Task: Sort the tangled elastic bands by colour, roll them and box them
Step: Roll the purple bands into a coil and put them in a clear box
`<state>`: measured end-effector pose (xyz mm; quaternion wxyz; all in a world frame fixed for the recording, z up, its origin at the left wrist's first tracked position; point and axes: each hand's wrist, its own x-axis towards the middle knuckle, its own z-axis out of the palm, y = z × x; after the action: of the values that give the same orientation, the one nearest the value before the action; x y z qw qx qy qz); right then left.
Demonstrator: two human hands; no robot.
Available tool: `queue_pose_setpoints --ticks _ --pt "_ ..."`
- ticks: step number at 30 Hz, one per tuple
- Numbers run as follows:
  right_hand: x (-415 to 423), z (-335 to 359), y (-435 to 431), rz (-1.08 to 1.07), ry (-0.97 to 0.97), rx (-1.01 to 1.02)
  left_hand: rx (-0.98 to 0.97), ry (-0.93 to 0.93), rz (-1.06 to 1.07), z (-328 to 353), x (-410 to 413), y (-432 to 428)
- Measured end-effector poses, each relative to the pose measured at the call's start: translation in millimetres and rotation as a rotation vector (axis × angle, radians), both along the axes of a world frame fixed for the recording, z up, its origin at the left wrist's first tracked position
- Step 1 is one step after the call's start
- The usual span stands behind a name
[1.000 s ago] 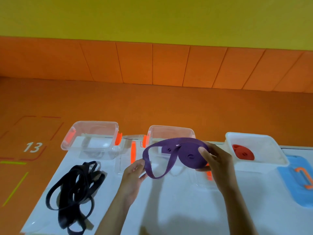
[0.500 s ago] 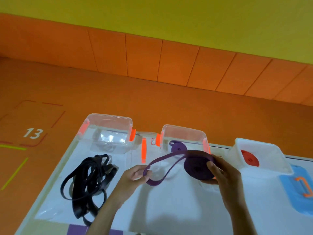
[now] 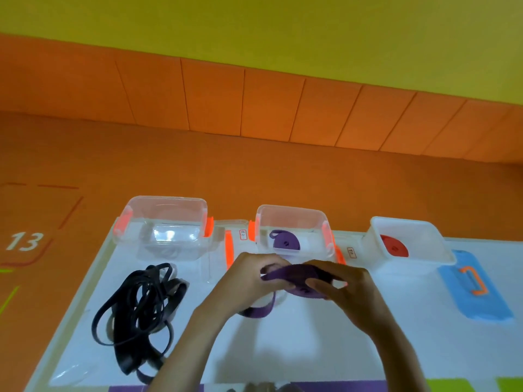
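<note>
A purple elastic band (image 3: 300,281), mostly wound into a roll, is held between both hands above the white table (image 3: 311,349). My left hand (image 3: 249,281) pinches its loose strip, and a short loop hangs below. My right hand (image 3: 348,290) grips the roll from the right. A tangle of black bands (image 3: 138,309) lies on the table at the left. The middle clear box (image 3: 294,222) holds one rolled purple band (image 3: 283,243). A rolled red band (image 3: 394,246) lies in the white box (image 3: 435,244) on the right. The left clear box (image 3: 164,210) holds no band.
A blue lid (image 3: 475,295) with an orange handle lies at the right. Clear lids with orange clips lie between the boxes. Beyond the table are an orange floor marked 13 (image 3: 25,240) and an orange-and-yellow wall.
My left hand moved right to meet the roll, so the wide purple loop has shrunk to a short hanging bit. The view dropped and came closer.
</note>
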<state>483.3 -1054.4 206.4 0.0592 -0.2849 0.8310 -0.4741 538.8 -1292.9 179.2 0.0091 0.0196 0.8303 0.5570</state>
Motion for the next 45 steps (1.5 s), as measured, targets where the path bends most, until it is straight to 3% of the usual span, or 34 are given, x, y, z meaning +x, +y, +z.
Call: queue_pose_setpoints --ticks 8,13,18,22,28,37,41,45 --pt "-26.2 -8.0 20.4 -0.023 -0.128 -0.167 0.248 -0.032 0.014 -7.0 -28.7 15.0" --pt "-62.4 -19.0 26.9 -0.019 -0.269 -0.376 0.413 -0.035 0.179 -8.7 -51.6 31.8" --pt "-110.6 -30.4 43.7 0.020 -0.243 -0.404 0.408 -0.050 0.246 11.4 -90.8 56.4" --pt "-151.3 -28.2 58.8 0.011 -0.375 -0.429 0.424 -0.009 0.384 15.2 -117.3 85.0" --pt "-161.0 -52.1 55.3 -0.073 -0.611 -0.725 0.428 0.032 0.549 11.5 -131.0 102.2" --pt "-192.3 -47.4 64.3 0.098 -0.637 -0.421 0.433 -0.028 0.609 7.5 -122.2 100.4" --pt "-190.7 -43.9 66.1 0.115 -0.611 -0.430 0.475 -0.003 0.650 2.7 -121.1 105.9" --pt "-176.8 -46.0 62.7 0.000 -0.565 -0.475 0.499 -0.047 0.682 -8.7 -118.8 102.0"
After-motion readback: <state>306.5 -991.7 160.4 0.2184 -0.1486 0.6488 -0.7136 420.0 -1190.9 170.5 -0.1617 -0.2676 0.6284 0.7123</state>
